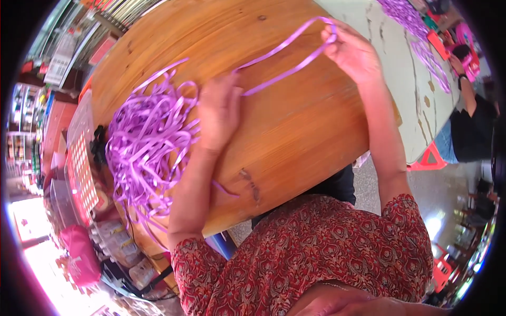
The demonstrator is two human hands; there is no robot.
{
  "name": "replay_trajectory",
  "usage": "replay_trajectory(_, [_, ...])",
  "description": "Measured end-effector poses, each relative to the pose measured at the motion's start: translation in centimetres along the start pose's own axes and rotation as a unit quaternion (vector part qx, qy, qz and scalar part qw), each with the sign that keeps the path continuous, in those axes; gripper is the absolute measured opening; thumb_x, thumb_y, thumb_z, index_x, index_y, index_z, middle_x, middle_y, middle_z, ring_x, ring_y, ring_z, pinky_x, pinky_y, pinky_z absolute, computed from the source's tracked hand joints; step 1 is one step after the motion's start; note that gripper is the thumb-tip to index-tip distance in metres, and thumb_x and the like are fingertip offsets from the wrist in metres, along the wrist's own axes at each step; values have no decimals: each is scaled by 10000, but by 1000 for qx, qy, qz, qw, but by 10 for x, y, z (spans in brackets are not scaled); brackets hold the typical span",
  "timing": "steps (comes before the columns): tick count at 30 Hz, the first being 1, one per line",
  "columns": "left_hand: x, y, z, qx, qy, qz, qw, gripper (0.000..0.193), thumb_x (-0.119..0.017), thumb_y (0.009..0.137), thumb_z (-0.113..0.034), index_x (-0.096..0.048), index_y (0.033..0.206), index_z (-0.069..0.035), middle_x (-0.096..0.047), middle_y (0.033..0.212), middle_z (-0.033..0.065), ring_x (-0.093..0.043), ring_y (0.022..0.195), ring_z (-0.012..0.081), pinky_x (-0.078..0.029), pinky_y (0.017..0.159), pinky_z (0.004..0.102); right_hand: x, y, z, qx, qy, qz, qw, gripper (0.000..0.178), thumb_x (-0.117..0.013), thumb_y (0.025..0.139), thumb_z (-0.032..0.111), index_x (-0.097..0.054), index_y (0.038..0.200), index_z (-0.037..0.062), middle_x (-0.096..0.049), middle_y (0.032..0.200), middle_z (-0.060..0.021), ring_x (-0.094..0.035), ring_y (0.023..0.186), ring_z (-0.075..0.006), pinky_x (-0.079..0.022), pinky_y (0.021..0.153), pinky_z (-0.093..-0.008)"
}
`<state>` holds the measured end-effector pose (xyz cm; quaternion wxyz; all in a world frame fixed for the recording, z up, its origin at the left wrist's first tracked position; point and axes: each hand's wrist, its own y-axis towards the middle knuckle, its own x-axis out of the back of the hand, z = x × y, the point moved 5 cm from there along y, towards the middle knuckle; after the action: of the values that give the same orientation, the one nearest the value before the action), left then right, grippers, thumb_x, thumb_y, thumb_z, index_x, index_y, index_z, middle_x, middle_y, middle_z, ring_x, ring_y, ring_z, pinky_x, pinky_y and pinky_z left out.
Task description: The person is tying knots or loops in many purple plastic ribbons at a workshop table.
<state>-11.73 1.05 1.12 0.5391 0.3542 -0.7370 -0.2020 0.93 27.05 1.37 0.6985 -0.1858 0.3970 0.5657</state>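
A strip of purple ribbon (pixel 287 73) stretches between my two hands above a round wooden table (pixel 295 121). My right hand (pixel 354 51), raised near the table's far right, pinches the ribbon where it bends into a loop. Both strands run back to my left hand (pixel 219 110), which is closed on them, slightly blurred, its fingertips partly hidden. Close by on the left lies a large tangled heap of purple ribbon (pixel 150 139). One loose ribbon end shows beside my left forearm.
A clear plastic basket (pixel 79 152) stands against the table's left edge, with a black item (pixel 98 143) beside it. At the right, a white marbled table (pixel 416 105) carries more purple ribbon (pixel 403 18); another person's arm (pixel 466 92) reaches there. A red stool (pixel 427 158) stands below.
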Motion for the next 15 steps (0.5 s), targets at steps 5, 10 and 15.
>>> replay_trajectory(5, [-4, -11, -28, -149, -87, 100, 980, 189, -661, 697, -83, -604, 877, -66, -578, 821, 65, -570, 781, 255, -483, 660, 360, 44, -21, 55, 104, -153, -126, 975, 303, -532, 879, 21, -525, 1173, -48, -590, 1061, -121, -545, 968, -202, -451, 793, -283])
replay_trajectory(10, [-3, -10, -28, -146, -73, 87, 983, 146, -664, 709, -110, -588, 829, -74, -559, 789, 51, -565, 759, 247, -477, 649, 360, 59, -63, 221, 276, -314, -216, 882, 335, -506, 903, 57, -469, 1206, -82, -566, 1112, -138, -530, 1009, -209, -420, 876, -308])
replay_trajectory(15, [-4, -7, -31, -165, -90, 87, 978, 143, -659, 718, -110, -589, 832, -59, -569, 801, 63, -562, 758, 258, -475, 649, 364, 36, -86, 281, 326, -419, -319, 785, 356, -481, 899, 37, -451, 1224, -105, -535, 1200, -179, -483, 1164, -250, -388, 976, -327])
